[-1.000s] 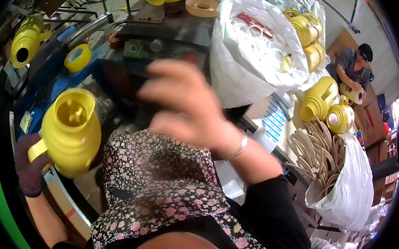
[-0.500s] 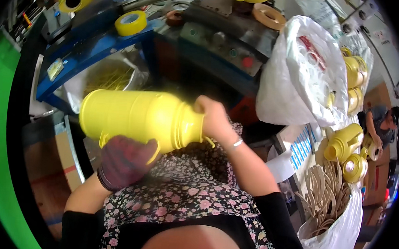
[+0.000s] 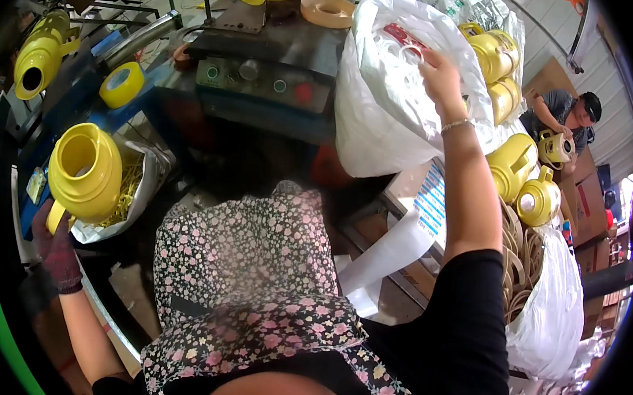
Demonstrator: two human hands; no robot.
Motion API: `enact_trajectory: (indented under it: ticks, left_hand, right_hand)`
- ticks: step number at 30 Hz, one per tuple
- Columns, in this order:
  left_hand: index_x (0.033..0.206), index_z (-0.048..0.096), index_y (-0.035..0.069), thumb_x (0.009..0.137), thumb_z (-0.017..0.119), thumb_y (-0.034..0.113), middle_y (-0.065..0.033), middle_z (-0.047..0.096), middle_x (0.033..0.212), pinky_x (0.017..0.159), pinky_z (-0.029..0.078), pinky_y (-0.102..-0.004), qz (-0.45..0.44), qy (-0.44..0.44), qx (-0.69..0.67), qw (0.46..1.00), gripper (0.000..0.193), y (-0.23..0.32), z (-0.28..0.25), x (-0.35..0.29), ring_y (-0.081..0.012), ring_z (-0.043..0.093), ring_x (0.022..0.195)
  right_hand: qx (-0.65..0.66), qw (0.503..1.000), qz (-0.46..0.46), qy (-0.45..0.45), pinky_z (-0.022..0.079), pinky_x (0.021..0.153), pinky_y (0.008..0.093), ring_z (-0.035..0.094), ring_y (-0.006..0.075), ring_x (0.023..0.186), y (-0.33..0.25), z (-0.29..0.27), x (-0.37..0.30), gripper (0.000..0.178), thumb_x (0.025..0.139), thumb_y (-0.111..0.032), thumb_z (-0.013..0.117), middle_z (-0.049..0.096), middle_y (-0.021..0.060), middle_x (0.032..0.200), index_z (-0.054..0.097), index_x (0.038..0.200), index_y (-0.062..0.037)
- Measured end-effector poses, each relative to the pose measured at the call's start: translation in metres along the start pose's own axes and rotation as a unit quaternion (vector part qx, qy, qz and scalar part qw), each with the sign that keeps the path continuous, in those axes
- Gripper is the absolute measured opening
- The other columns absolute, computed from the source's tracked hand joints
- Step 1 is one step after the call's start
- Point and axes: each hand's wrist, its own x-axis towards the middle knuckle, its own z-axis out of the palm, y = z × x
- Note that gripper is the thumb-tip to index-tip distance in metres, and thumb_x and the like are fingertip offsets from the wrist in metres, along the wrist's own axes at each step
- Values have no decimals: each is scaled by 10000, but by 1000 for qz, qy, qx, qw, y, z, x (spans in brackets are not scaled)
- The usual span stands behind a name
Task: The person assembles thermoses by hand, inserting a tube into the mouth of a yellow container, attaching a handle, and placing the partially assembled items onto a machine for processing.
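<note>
At upper centre a big white plastic sack (image 3: 381,107) gapes open, so the right hand (image 3: 439,74) reaches inside, fingers pinching a small white ring (image 3: 413,52). At left, the gloved left hand (image 3: 53,241) closes on the handle of the yellow plastic jug body (image 3: 85,174), mouth upward, kept clear beside the lap.

I count one yellow jug (image 3: 83,174) in my hands. Two tape rolls: yellow tape roll (image 3: 122,85), tan tape roll (image 3: 328,10). Two white bags: far white bag (image 3: 389,107), right white bag (image 3: 554,309).
</note>
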Motion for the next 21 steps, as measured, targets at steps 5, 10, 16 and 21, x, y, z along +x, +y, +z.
enact_trajectory:
  ticks: [5, 10, 16, 21]
  left_hand:
    - [1165, 595, 7, 892, 606, 47, -123, 565, 1234, 891, 496, -335, 81, 111, 103, 985, 276, 55, -26, -3, -218, 579, 1091]
    - [1207, 579, 24, 886, 620, 83, -155, 543, 1277, 978, 450, -357, 131, 79, -9, 988, 329, 64, -61, -23, -318, 508, 1198]
    - [1285, 498, 22, 781, 761, 175, -135, 528, 1278, 978, 446, -406, -131, -260, -169, 942, 588, 95, 18, -89, -225, 557, 1096]
    - [1233, 550, 21, 591, 885, 169, -149, 577, 1244, 980, 438, -385, -14, -428, -242, 871, 738, 168, 62, -59, -252, 555, 1144]
  right_hand:
    - [-210, 967, -33, -141, 459, 933, 413, 582, 356, 1088, 10, 38, 6, 370, 813, -157, 589, 619, 166, 1157, 640, 1176, -211]
    - [-339, 925, -61, -158, 487, 862, 427, 624, 343, 979, -14, 9, 4, 214, 815, -177, 550, 642, 153, 1063, 709, 956, -153]
    - [-172, 981, -91, 3, 504, 699, 376, 639, 298, 765, -73, -31, -33, 176, 772, -150, 656, 640, 135, 773, 659, 917, -51]
    - [336, 930, 56, -139, 483, 545, 245, 608, 107, 641, -160, -23, -126, 372, 811, -83, 676, 595, 28, 720, 539, 1152, -22]
